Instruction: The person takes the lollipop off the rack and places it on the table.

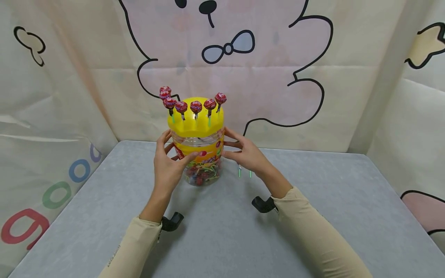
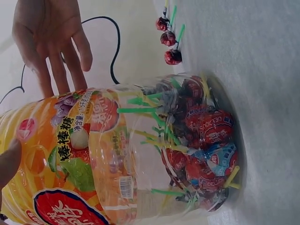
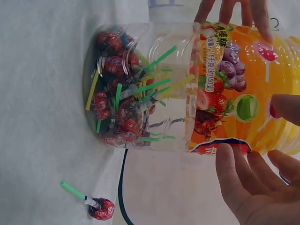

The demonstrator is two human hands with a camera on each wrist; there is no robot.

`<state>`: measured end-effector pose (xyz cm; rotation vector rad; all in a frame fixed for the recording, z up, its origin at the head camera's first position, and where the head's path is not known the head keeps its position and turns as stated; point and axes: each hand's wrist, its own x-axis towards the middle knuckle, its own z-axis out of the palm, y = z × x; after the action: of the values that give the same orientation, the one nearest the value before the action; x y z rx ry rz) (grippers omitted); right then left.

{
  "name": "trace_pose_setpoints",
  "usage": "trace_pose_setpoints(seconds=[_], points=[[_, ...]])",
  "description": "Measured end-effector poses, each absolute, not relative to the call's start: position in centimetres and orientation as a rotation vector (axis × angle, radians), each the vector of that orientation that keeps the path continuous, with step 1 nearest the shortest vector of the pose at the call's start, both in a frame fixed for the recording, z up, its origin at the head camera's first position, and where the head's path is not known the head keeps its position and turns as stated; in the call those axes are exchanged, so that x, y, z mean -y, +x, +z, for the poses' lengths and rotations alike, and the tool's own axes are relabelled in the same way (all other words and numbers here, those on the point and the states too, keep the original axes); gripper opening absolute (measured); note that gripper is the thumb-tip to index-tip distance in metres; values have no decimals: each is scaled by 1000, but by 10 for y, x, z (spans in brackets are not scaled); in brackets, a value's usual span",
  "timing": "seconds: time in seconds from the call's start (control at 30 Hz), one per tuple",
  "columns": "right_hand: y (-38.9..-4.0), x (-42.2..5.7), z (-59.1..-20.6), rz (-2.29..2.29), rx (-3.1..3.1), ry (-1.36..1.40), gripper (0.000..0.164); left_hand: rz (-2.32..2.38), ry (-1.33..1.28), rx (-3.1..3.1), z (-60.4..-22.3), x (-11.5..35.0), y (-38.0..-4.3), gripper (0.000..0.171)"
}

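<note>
A clear plastic lollipop jar [image 1: 208, 148] stands upright on the table, with an orange fruit label and wrapped lollipops heaped at its bottom. Around its yellow lid [image 1: 198, 130], several red-wrapped lollipops [image 1: 196, 107] stand stick-down. My left hand [image 1: 170, 166] grips the jar's left side, thumb across the front and fingers along the side. At the opposite side is my right hand [image 1: 248, 154], its fingertips at the jar's edge; the left wrist view shows these fingers fairly straight and partly hidden behind the jar [image 2: 108, 154].
Loose red lollipops [image 2: 168, 38] lie on the grey table [image 1: 222, 231] to the right of the jar. Their green sticks [image 1: 240, 171] show below my right hand. A printed curtain [image 1: 264, 88] hangs behind the table. Black camera mounts [image 1: 172, 222] stick out from both wrists.
</note>
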<state>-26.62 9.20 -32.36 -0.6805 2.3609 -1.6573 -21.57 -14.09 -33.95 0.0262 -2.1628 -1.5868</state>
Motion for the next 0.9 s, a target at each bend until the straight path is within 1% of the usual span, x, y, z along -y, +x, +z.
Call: trace_pose_setpoints(seconds=[0.17,0.37,0.6,0.77,0.9], points=[[-271,-93,-321,-1617,-2388,-690,76,-1566,29,2148,-340,140,-216,90],[-271,-95,-298,-1619,-2642,-722,66,-1556,36,2188,-343,141,-220,95],[-274,-90,-264,-1759,-2811,-986,64,-1585,-3,2212,-348,145,-221,97],[-277,-83,-258,-1720,-2825,-1111,60,-1589,-1,2205,-348,145,-222,96],[-279,-80,-257,-1686,-2866,-1115,59,-1580,-2,2210,-347,144,-222,95]])
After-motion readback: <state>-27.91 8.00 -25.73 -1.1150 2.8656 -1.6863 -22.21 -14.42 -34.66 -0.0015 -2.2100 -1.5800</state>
